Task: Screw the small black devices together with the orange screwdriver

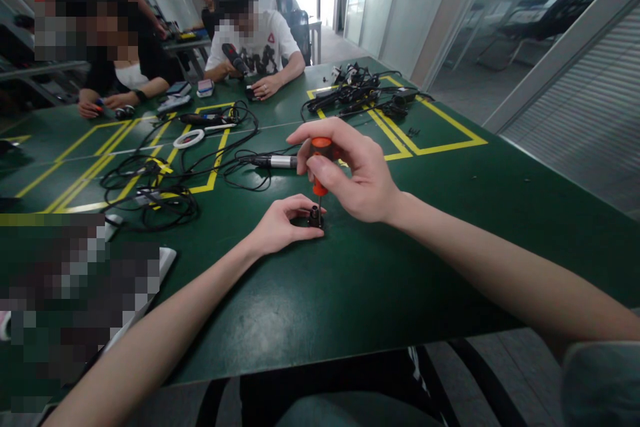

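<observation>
My right hand [353, 170] grips an orange-handled screwdriver [321, 185], held upright with its thin shaft pointing down. The tip meets a small black part [315, 216] with a short round barrel on top; whether it sits in a screw is too small to tell. Thumb and fingers of my left hand [283, 223] pinch this part from the left, against the green tabletop [260, 307]. Just behind my right fingers lies a silver and black cylindrical tool [276, 161] with a cable.
Tangled black cables [163, 203] and a white ring [189, 139] lie to the left. A heap of black cabled parts [355, 93] is at the back right. Across the table, a person in a white shirt [255, 47] handles a dark tool; another person sits further left.
</observation>
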A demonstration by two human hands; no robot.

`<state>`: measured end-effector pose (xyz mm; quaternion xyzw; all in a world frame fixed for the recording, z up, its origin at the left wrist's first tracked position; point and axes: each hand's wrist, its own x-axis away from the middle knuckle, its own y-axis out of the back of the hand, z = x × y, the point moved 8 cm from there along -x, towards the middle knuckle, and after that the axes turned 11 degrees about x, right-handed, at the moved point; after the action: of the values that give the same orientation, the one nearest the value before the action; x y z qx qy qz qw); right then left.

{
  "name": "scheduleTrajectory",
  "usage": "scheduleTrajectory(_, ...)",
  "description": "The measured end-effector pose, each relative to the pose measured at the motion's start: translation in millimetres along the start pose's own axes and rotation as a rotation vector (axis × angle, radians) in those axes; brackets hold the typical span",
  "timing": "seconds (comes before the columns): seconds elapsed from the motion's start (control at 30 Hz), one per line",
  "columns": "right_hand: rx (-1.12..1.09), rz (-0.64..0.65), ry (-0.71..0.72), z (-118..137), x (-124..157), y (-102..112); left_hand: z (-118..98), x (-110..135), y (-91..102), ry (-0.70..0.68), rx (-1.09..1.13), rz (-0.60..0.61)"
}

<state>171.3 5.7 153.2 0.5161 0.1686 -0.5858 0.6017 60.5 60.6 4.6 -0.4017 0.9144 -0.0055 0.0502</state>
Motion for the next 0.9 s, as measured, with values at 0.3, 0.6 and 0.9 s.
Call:
scheduleTrajectory(0.3,-0.028,-0.02,-0.01,-0.5,-0.1,2.1,-0.5,-0.6,-1.6,0.014,-0.002,0.012)
scheduleTrajectory(0.6,-0.105,-0.059,-0.001,-1.0,0.5,2.2,3.1,-0.8,-1.6,0.069,0.044,0.039)
scheduleTrajectory(0.9,-0.006,-0.103,0.033,4.7,-2.4,7.1,7.0,-0.5,-2.1,0.092,0.013,0.046)
